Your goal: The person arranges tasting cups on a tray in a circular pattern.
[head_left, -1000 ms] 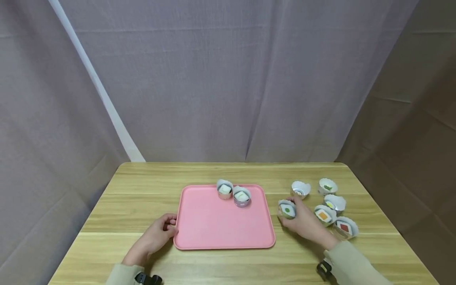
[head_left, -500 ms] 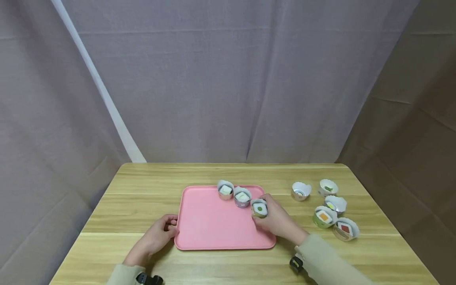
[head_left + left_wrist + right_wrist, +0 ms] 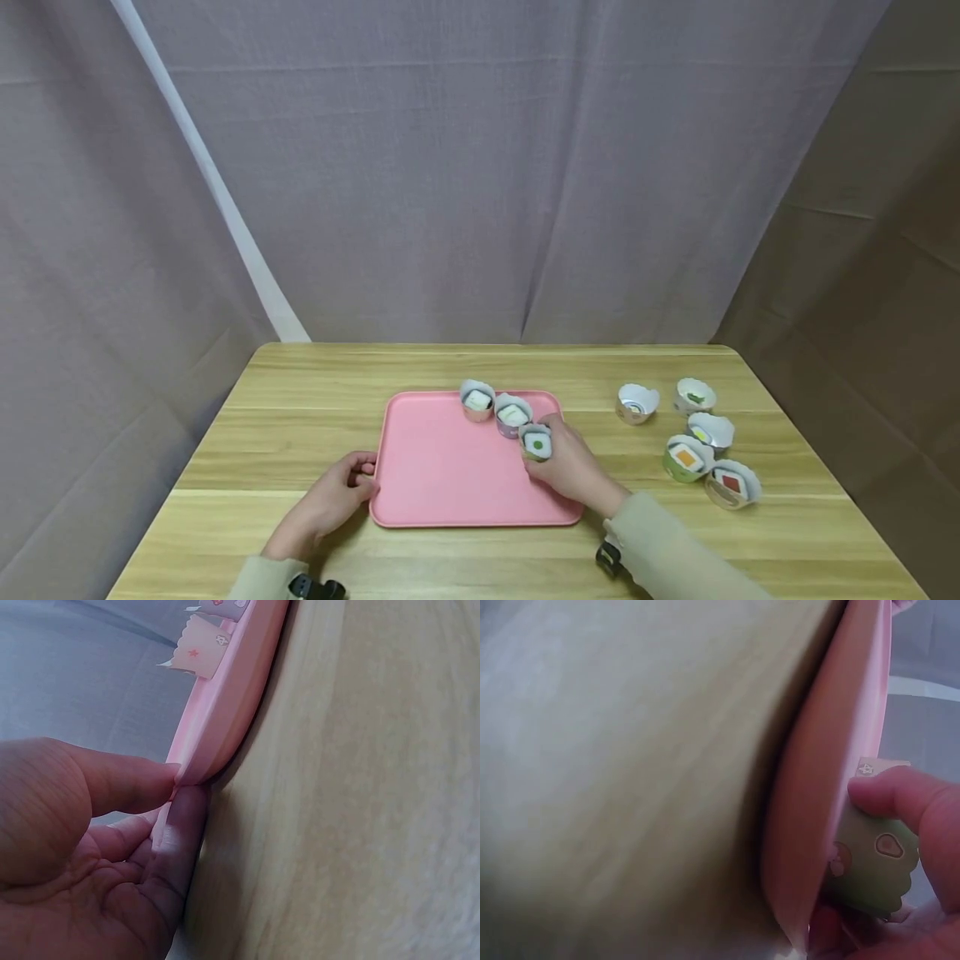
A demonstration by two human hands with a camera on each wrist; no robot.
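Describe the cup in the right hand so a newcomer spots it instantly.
Find the pink tray on the wooden table. Near its right edge, the right hand grips a small scalloped cup. Unlike the peach cup and purple cup nearby, it is green outside, with a green dot on white inside.

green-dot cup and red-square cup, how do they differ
The green-dot cup is held in the right hand; the red-square cup stands on the table with no hand on it. The green-dot cup shows a round green mark inside; the red-square cup shows a square red one. Both have pale insides.
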